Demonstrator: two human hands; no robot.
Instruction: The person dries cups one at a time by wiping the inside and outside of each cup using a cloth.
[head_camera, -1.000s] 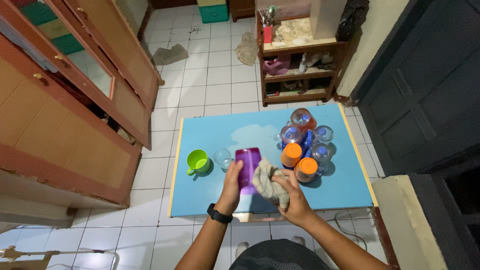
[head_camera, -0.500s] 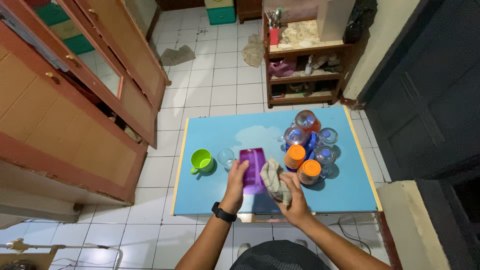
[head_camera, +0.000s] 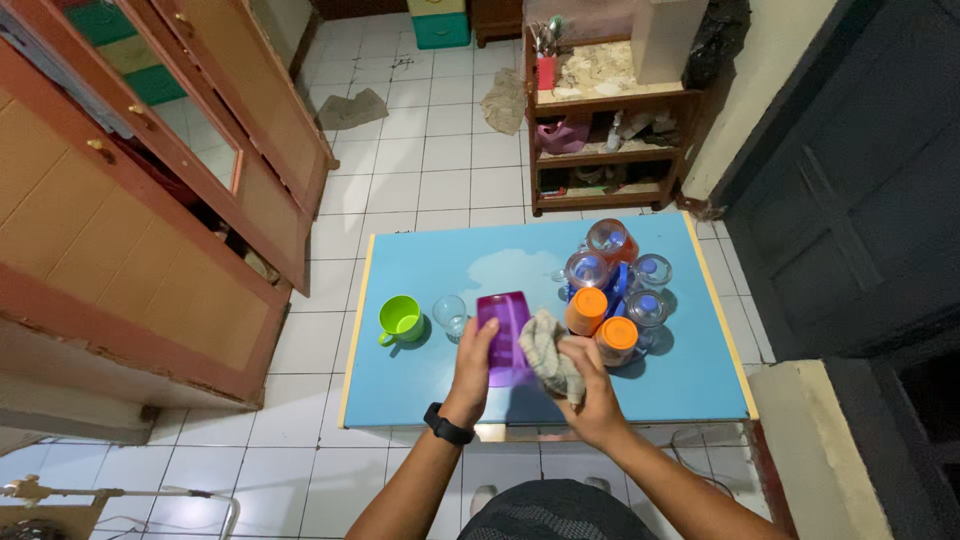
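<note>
We hold the purple cup (head_camera: 503, 335) over the counter's (head_camera: 420, 385) front edge, left hand (head_camera: 472, 362) fingers wrapped around it, right hand (head_camera: 588, 385) fingers gripping the cloth (head_camera: 548, 352) against it; the green mug (head_camera: 401, 319) and small glass (head_camera: 450, 313) wait nearby.

A low rectangular surface (head_camera: 440, 385) with a light-blue top and pale yellow edging stands on a white tiled floor (head_camera: 430, 180). On its left part sit a green mug (head_camera: 401, 319) and, just beside it, a small clear glass (head_camera: 450, 316). At the right, a cluster of upturned cups (head_camera: 612, 290), orange and clear, stands close together.
</note>
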